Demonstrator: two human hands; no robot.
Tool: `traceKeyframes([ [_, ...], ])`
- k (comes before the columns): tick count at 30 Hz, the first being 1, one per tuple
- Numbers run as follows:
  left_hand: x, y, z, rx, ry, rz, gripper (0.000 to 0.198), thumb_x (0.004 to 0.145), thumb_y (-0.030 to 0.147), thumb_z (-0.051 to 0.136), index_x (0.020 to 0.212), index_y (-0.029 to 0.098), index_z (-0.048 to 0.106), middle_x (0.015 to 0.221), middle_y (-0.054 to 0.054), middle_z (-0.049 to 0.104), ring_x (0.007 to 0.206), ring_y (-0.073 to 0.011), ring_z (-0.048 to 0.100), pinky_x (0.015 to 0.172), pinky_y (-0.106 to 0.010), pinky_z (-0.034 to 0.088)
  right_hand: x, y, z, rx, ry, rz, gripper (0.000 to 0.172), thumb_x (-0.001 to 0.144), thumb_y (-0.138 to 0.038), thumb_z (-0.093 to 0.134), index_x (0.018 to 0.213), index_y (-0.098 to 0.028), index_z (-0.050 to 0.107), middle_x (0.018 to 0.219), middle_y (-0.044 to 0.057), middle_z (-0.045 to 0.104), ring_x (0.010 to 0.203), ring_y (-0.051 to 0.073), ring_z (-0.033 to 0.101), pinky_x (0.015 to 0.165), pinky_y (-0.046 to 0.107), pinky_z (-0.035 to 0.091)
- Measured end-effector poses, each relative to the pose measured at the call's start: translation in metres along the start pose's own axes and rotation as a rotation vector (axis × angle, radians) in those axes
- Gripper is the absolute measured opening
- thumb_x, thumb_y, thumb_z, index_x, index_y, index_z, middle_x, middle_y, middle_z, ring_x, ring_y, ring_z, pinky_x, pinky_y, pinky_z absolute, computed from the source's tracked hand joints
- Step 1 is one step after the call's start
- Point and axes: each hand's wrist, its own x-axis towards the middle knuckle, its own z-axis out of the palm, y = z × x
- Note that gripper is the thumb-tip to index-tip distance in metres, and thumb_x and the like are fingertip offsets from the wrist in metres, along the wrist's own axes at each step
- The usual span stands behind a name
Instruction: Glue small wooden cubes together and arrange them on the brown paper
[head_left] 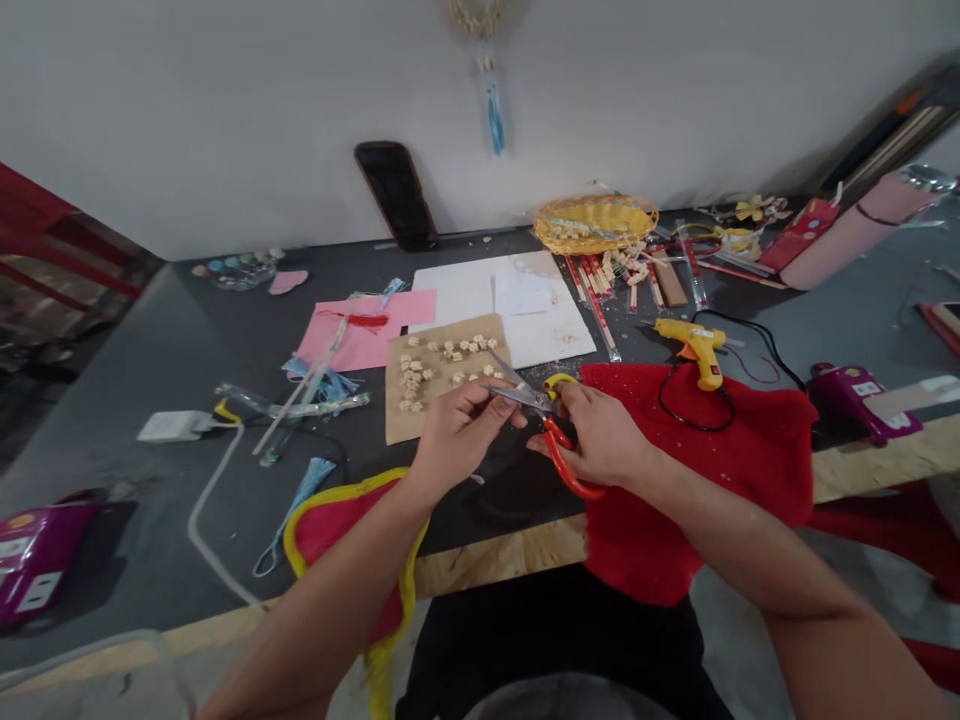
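Note:
My right hand [600,435] is closed round the red and yellow handles of a pair of scissors [544,420], whose blades point left toward my left hand. My left hand [457,430] is pinched on a small thing at the blades that I cannot make out. Both hands hover over the dark table [187,330], just in front of a brown card [409,415] strewn with several small pale wooden pieces [442,365].
A red cloth [720,450] lies to the right with a yellow glue gun [697,350] and its black cord. Pink paper [367,335], white sheets [525,305], a yellow basket [596,222], sticks, a phone [396,195], purple devices and a white adapter [176,425] surround them.

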Motion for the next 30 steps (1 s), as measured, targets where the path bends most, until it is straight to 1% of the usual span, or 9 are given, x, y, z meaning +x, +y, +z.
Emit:
traceKeyframes([
  [3,0.0,0.004,0.003,0.011,0.03,-0.013,0.025,0.082,0.04,0.066,0.079,0.015,0.068,0.067,-0.004,0.068,0.048,-0.0084,0.049,0.04,-0.02,0.033,0.0,-0.002,-0.004,0.014,-0.037,0.019,0.052,0.083,-0.059,0.056,0.107,-0.013,0.051,0.092,0.014,0.064,0.085,0.028,0.063,0.077,0.041,0.05],
  [5,0.0,0.006,0.004,0.017,0.044,-0.03,0.023,0.081,0.038,0.068,0.082,0.015,0.067,0.067,-0.004,0.069,0.045,-0.0076,0.048,0.039,-0.02,0.033,0.001,-0.002,-0.005,0.021,-0.041,0.022,0.052,0.084,-0.06,0.056,0.106,-0.013,0.051,0.091,0.013,0.063,0.084,0.027,0.063,0.076,0.04,0.05],
  [8,0.0,0.006,0.005,-0.001,0.071,-0.025,0.023,0.081,0.037,0.067,0.086,0.014,0.065,0.069,-0.004,0.07,0.04,-0.006,0.045,0.037,-0.019,0.033,0.002,0.0,-0.002,0.029,-0.028,0.02,0.052,0.083,-0.061,0.056,0.104,-0.014,0.051,0.091,0.012,0.062,0.086,0.027,0.062,0.077,0.04,0.05],
  [11,0.001,0.005,0.004,-0.009,0.082,0.001,0.023,0.082,0.037,0.066,0.085,0.014,0.065,0.07,-0.005,0.071,0.039,-0.0053,0.045,0.037,-0.019,0.033,0.003,0.003,0.001,0.043,0.011,0.008,0.057,0.081,-0.062,0.057,0.108,-0.013,0.05,0.094,0.013,0.062,0.092,0.028,0.061,0.08,0.041,0.05],
  [15,0.001,0.004,0.002,-0.046,0.052,0.014,0.024,0.081,0.038,0.068,0.084,0.015,0.064,0.067,-0.005,0.071,0.037,-0.0049,0.042,0.036,-0.018,0.032,0.004,0.005,0.004,0.037,0.054,-0.035,0.066,0.078,-0.065,0.059,0.114,-0.011,0.047,0.103,0.017,0.061,0.102,0.032,0.058,0.086,0.048,0.05],
  [18,0.0,0.004,0.0,-0.07,0.016,-0.033,0.024,0.08,0.038,0.069,0.084,0.015,0.065,0.068,-0.006,0.072,0.037,-0.0051,0.042,0.036,-0.019,0.032,0.004,0.007,0.005,0.021,0.08,-0.079,0.069,0.076,-0.066,0.06,0.117,-0.012,0.044,0.11,0.02,0.058,0.108,0.036,0.056,0.091,0.053,0.048],
  [20,0.0,0.005,-0.001,-0.102,-0.014,-0.069,0.024,0.08,0.037,0.069,0.084,0.014,0.064,0.069,-0.007,0.073,0.037,-0.0051,0.041,0.036,-0.019,0.032,0.005,0.008,0.006,0.014,0.076,-0.102,0.069,0.077,-0.066,0.059,0.118,-0.012,0.044,0.112,0.021,0.058,0.11,0.036,0.055,0.091,0.054,0.048],
  [24,0.001,0.005,-0.003,-0.148,-0.054,-0.114,0.024,0.078,0.037,0.07,0.081,0.014,0.063,0.068,-0.007,0.072,0.037,-0.0046,0.039,0.035,-0.019,0.03,0.005,0.008,0.008,0.009,0.073,-0.129,0.068,0.078,-0.065,0.058,0.116,-0.01,0.045,0.109,0.022,0.059,0.11,0.037,0.055,0.089,0.053,0.049],
  [30,0.002,0.004,0.0,-0.182,-0.043,-0.11,0.027,0.076,0.041,0.072,0.08,0.015,0.064,0.064,-0.005,0.07,0.035,-0.0045,0.039,0.034,-0.019,0.028,0.001,0.005,0.006,-0.011,0.035,-0.057,0.061,0.082,-0.063,0.055,0.113,-0.011,0.048,0.102,0.018,0.062,0.1,0.033,0.06,0.083,0.046,0.05],
])
